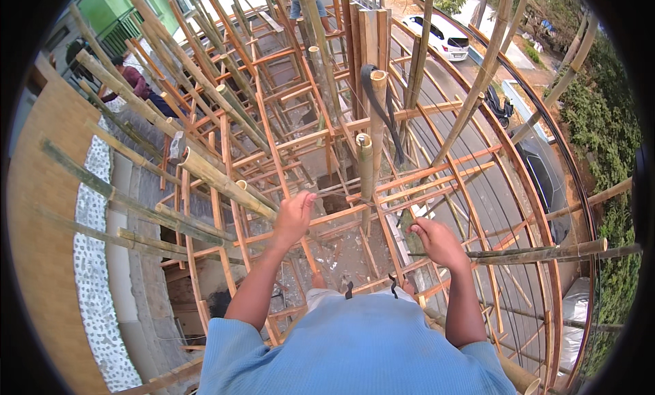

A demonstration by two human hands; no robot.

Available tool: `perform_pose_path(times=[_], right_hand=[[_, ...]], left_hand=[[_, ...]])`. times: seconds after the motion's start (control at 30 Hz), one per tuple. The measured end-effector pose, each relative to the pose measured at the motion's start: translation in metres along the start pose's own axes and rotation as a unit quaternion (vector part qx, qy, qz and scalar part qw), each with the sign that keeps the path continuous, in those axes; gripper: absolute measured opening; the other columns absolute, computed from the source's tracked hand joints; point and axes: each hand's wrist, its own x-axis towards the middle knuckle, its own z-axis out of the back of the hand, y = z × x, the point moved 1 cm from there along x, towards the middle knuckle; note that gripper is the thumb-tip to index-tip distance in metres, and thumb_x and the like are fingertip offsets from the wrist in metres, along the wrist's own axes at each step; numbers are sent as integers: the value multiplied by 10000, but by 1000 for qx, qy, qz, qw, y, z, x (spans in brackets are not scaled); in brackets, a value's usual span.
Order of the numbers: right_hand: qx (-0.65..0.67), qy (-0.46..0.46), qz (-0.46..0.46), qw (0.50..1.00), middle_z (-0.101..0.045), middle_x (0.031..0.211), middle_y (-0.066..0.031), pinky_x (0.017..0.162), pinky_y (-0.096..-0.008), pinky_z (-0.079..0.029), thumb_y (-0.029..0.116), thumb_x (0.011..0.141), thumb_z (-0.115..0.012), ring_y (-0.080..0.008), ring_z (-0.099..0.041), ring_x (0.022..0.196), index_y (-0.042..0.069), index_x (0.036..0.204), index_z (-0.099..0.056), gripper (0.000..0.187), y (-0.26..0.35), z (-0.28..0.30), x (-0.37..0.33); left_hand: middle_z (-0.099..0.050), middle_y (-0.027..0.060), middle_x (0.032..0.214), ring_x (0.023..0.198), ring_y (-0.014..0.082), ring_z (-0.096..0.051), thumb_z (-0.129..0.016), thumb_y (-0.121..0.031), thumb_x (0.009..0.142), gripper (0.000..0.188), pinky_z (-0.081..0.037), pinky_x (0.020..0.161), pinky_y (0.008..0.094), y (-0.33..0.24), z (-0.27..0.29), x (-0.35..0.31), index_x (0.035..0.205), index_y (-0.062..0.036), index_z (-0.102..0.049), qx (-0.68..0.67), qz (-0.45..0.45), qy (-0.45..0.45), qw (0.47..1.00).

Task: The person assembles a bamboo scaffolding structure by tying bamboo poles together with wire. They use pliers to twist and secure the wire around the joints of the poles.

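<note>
My left hand (295,217) is raised left of centre, its fingers closed in a pinch. A thin pale strand (336,187) seems to run from those fingers toward a short bamboo post (365,164); whether it is wire or string I cannot tell. On the right, my right hand (439,241) is closed too, thumb against fingers; what it pinches is too small to make out. A taller bamboo post (377,115) stands just beyond, with a black strap (390,112) looped over its top. A hammer (177,148) rests by the end of a bamboo pole (222,180) on the left.
Reddish wooden battens (276,149) form an open grid around me, with ground visible far below. Curved timber ribs (539,224) bound the right side. A bamboo pole (539,253) juts in there. Another person (133,81) is at far left, and one more (303,3) at the top.
</note>
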Motion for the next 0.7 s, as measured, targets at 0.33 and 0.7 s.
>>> perform_pose_path(times=[0.33,0.7], right_hand=[[169,-197,57,964,-689,822,-132,715,-329,-512,160,939,-595,-237,-666,756,-5,954,-698,195,-15,47,28],[162,-202,46,965,-631,704,-163,543,-350,-451,130,948,-566,-247,-583,557,-8,940,-669,172,16,45,40]], left_hand=[[-495,110,588,528,225,-502,-525,-313,996,365,-434,544,349,28,-16,-81,816,2,-562,-240,-103,196,945],[-403,-34,619,520,61,-326,-507,-421,996,455,-284,462,230,36,-11,-103,706,-73,-470,-335,-4,199,921]])
